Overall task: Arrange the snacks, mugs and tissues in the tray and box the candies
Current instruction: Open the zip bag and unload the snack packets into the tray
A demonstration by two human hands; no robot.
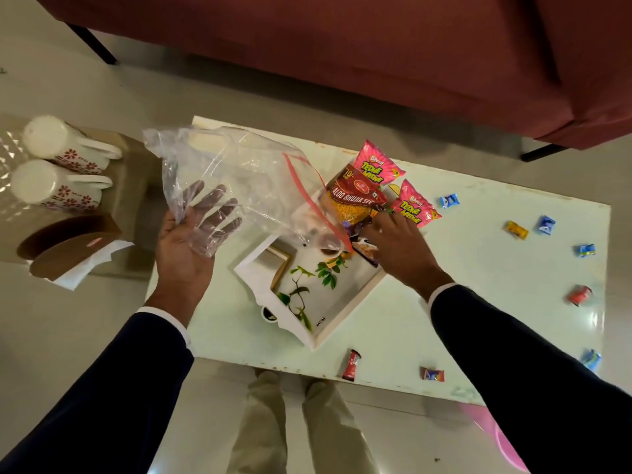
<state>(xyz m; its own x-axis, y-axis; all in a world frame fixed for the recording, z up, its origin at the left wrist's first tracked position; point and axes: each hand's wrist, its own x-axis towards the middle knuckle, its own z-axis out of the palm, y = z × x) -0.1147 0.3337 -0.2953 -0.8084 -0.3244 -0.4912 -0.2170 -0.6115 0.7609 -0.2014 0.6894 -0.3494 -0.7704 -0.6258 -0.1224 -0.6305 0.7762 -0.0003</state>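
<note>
My left hand point(191, 241) holds up a clear zip bag point(239, 179) with a red seal strip, left of the tray. The white tray point(345, 323), printed with green leaves, lies at an angle on the pale table point(461, 302). My right hand point(396, 248) rests palm down at the tray's far corner, fingers on snack packets there: a red Aloo Bhujia packet point(352, 200), a dark packet point(366, 249) and two pink packets point(376, 165) point(415, 203). Wrapped candies lie scattered on the table, such as a yellow one point(516, 230) and a red one point(351, 364).
Two white flowered mugs point(58, 165) lie on a side stand at the left, beside a brown tissue holder point(68, 248) with white tissues. A maroon sofa point(376, 46) stands beyond the table. Something pink point(496, 439) shows under my right sleeve. My legs are below the table's near edge.
</note>
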